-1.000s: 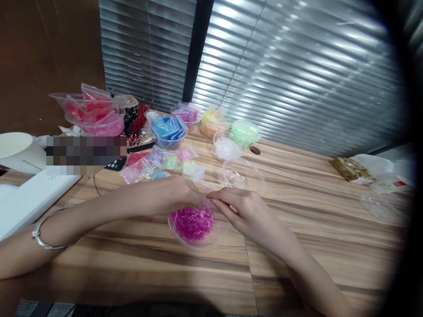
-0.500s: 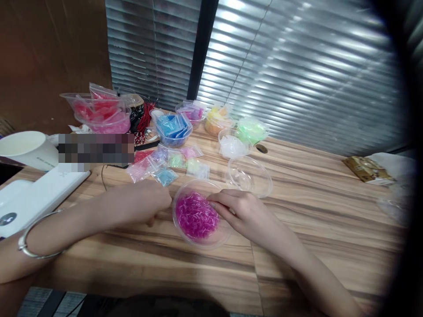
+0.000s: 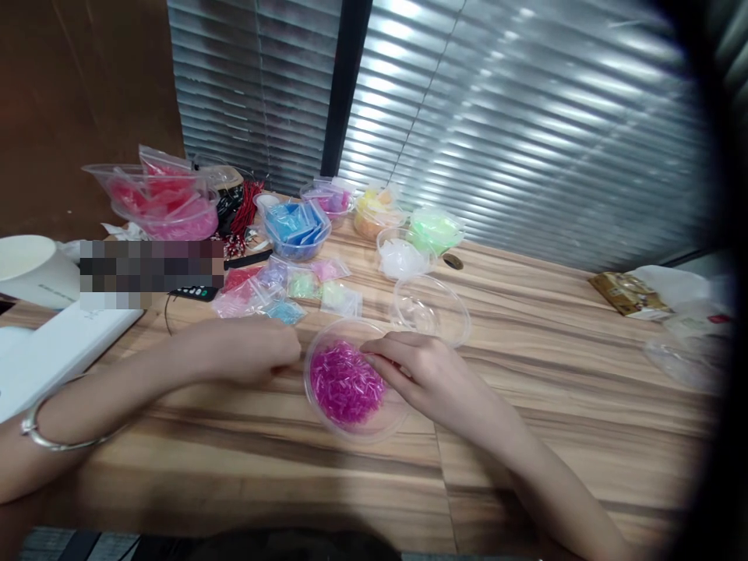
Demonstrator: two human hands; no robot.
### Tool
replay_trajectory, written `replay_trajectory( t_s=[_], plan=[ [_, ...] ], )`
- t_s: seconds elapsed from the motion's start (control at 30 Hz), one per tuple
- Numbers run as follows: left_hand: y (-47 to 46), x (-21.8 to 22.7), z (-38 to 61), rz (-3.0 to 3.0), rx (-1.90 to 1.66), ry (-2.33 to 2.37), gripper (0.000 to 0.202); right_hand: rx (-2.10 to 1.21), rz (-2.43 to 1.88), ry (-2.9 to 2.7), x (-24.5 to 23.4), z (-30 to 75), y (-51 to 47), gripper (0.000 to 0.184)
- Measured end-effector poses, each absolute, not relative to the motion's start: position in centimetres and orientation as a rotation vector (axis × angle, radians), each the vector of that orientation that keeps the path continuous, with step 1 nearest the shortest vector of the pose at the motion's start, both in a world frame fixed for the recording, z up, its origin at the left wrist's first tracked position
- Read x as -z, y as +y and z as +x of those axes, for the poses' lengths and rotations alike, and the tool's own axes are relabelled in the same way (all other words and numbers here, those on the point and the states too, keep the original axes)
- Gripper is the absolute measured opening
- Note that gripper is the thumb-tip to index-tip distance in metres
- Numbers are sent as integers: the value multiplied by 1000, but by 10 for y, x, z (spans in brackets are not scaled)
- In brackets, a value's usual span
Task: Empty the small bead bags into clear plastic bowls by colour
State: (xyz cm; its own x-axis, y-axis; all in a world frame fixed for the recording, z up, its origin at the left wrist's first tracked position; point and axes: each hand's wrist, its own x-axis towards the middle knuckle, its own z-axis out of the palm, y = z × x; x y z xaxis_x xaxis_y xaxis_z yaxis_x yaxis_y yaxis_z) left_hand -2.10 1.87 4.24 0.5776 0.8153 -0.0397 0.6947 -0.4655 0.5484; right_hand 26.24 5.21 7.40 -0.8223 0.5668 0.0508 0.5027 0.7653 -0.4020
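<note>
A clear round plastic bowl (image 3: 393, 418) sits on the wooden table in front of me. Small magenta tube-like pieces (image 3: 346, 387) are heaped inside, mostly toward its left side. Over the bowl's right part, my right hand (image 3: 418, 368) has thumb and fingertips pinched together just above the heap. Whatever is between those fingertips is too small to make out. Left of the rim, my left hand (image 3: 266, 347) is closed, knuckles up and fingertips curled under; its contents are hidden. A silver bangle (image 3: 35, 427) circles my left wrist.
Behind the bowl lie several small bead packets (image 3: 286, 310) and an upturned clear lid or tub (image 3: 461, 336). Farther back stand tubs of blue packets (image 3: 298, 226), white pieces (image 3: 403, 259) and pink-red packets (image 3: 169, 206). A white device (image 3: 64, 351) lies left; a gold packet (image 3: 628, 294) lies right.
The view has shifted slightly, so the background things appear farther left. My left fist has tilted a little, its curled fingers less visible. My right hand keeps its pinch over the bowl.
</note>
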Motion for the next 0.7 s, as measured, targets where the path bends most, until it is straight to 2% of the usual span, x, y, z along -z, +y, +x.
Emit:
replay_trajectory(
  t_s=[0.07,0.1,0.23,0.37,0.53,0.7],
  plan=[
    [29,-69,-27,2268,-31,1098,22,-554,-887,-2770,-78,265,53,24],
    [34,-81,-28,2261,-18,1081,20,-549,-900,-2765,-79,265,54,24],
    [37,-104,-18,2264,-267,952,19,-571,-902,-2752,-77,263,57,24],
    [26,-89,7,2377,-372,919,14,-618,-856,-2752,-76,259,55,23],
    [19,-70,24,2632,-327,774,22,-646,-800,-2709,-75,259,51,23],
    [23,-61,27,2709,-279,753,15,-586,-803,-2716,-70,256,52,28]
  ],
)
